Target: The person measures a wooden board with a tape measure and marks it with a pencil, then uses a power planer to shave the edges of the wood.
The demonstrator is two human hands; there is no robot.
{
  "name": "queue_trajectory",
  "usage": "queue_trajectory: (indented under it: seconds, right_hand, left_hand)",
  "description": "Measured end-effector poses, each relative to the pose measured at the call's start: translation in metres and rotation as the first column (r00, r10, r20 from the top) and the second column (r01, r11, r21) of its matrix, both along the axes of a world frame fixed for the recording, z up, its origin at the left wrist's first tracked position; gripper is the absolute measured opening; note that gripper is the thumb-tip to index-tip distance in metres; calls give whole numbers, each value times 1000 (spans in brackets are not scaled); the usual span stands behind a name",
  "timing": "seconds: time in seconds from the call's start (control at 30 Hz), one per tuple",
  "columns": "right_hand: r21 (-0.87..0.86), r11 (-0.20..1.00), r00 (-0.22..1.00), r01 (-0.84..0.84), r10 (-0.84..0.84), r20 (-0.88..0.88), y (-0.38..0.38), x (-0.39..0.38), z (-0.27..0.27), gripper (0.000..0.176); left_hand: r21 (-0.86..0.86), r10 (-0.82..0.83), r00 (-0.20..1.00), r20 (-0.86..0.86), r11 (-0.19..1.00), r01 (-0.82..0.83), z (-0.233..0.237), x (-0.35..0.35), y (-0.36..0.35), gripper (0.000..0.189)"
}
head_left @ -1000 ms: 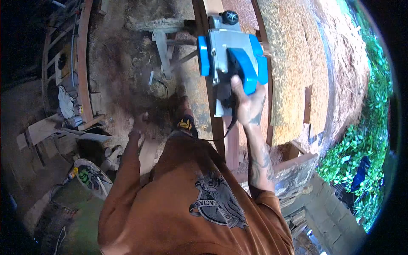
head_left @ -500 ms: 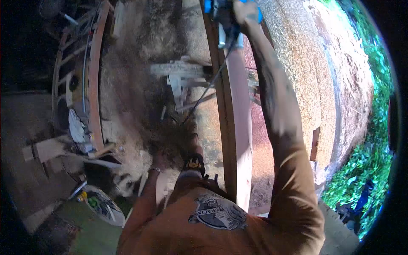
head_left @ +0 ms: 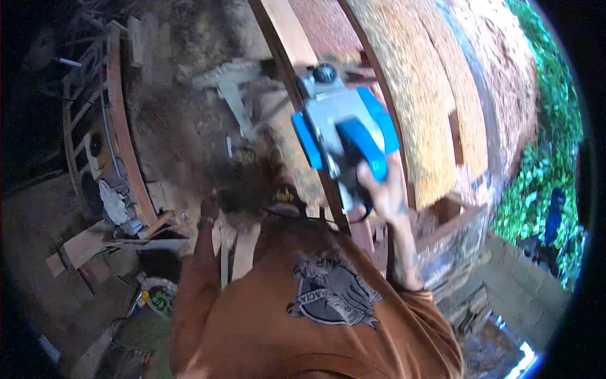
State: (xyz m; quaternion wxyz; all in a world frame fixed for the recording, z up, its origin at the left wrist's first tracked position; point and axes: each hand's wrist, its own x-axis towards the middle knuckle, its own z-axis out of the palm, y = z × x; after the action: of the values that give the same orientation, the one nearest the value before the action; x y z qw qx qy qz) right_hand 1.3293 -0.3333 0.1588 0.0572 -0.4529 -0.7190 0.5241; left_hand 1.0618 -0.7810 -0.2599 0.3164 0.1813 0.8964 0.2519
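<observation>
My right hand (head_left: 384, 188) is wrapped round the rear handle of a blue and silver power planer (head_left: 347, 123). The tool lies over a long wooden beam (head_left: 287, 31), with a black knob at its front end. At the lower left, my left hand (head_left: 210, 207) is near a dark, blurred patch. Its fingers are too smeared to make out, and a band circles the wrist. A dark cord runs from the planer's rear toward my body.
Wood shavings (head_left: 435, 126) cover the ground to the right of the beam. On the left are a long reddish board (head_left: 123, 126), a pale cloth (head_left: 113, 202) and a round container (head_left: 160, 300) with green things in it. Green foliage (head_left: 536, 164) borders the right side.
My right hand and the planer have come from the top of the view down toward my body. The right arm is now bent, and the camera view has shifted.
</observation>
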Motion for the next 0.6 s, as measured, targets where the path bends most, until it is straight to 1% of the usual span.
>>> queue_trajectory:
  seconds: [0.03,0.07,0.1,0.13,0.17,0.2,0.23,0.3,0.33,0.4,0.43,0.47,0.53,0.57,0.6]
  right_hand:
    - [-89,994,998,59,-60,-16,-36,48,5,52]
    - [-166,980,992,110,-118,-35,-67,92,9,52]
    - [-139,985,994,98,-102,-23,-93,132,12,55]
    - [-119,989,996,85,-87,-7,-119,171,14,58]
    - [-104,989,993,109,-113,-37,-146,207,11,62]
    - [-91,987,988,131,-137,-68,-173,242,7,66]
    - [-103,983,986,150,-157,-55,-195,275,2,71]
    - [-86,978,981,190,-194,-32,-224,313,-2,69]
    - [-72,978,981,195,-196,-6,-233,327,-5,67]
    - [-96,980,984,176,-174,23,-240,344,-16,61]
    - [-47,961,961,274,-275,-14,-243,331,-12,59]
    - [-37,965,965,259,-260,-19,-239,324,-10,58]
    - [-24,973,973,230,-230,-21,-232,311,-7,58]
    - [12,971,968,238,-236,-79,-227,299,-8,56]
    - [9,975,973,221,-220,-74,-220,293,-8,56]
  left_hand:
    - [-11,-24,999,44,1000,25,5,6,9,44]
    - [-17,-72,995,67,997,73,-1,15,17,43]
    - [-19,-121,989,88,992,123,-8,21,27,42]
    - [18,-188,977,101,982,187,-21,30,32,44]
    - [56,-249,962,110,968,245,-35,42,33,48]
    - [73,-369,927,68,929,364,-21,58,43,46]
    - [87,-476,879,20,877,473,9,80,63,43]
    - [103,-478,878,14,874,475,51,117,89,40]
    - [111,-480,877,13,873,476,57,128,90,38]
    - [137,-465,883,58,880,454,45,141,82,40]
    - [154,-453,889,76,886,438,46,150,78,42]
    - [124,-433,897,92,898,421,48,153,71,41]
    - [59,-390,911,132,921,386,82,160,58,41]
    - [60,-368,926,88,930,364,14,150,17,39]
    - [60,-327,939,105,945,322,-3,143,-2,40]
